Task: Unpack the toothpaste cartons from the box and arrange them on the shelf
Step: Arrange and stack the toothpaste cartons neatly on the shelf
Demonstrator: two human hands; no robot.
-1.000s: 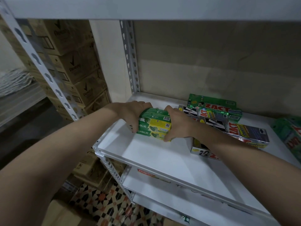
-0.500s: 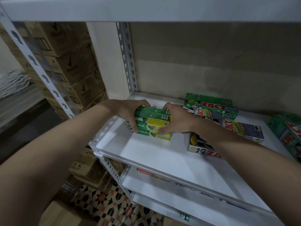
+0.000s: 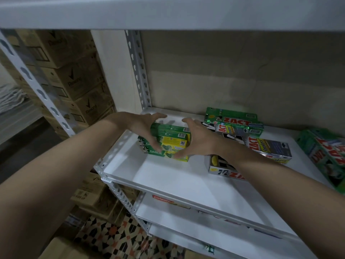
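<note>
A small stack of green and yellow toothpaste cartons (image 3: 172,142) rests on the white shelf (image 3: 168,176) near its back left corner. My left hand (image 3: 143,126) presses the stack's left side and my right hand (image 3: 197,139) presses its right side, so both hands grip the stack between them. To the right lies a loose pile of Zact cartons (image 3: 240,128), green, grey and yellow, partly under my right forearm. Another green Zact pack (image 3: 324,154) lies at the far right.
A perforated white upright (image 3: 139,71) stands at the back left corner, another (image 3: 31,79) at the front left. Brown shipping boxes (image 3: 74,75) are stacked left of the rack. A Colgate carton (image 3: 168,200) lies on the lower shelf. Patterned floor (image 3: 115,238) shows below.
Both hands have slid the green and yellow stack back and left on the shelf. The view has tilted slightly, and the fingers are spread wider around the stack.
</note>
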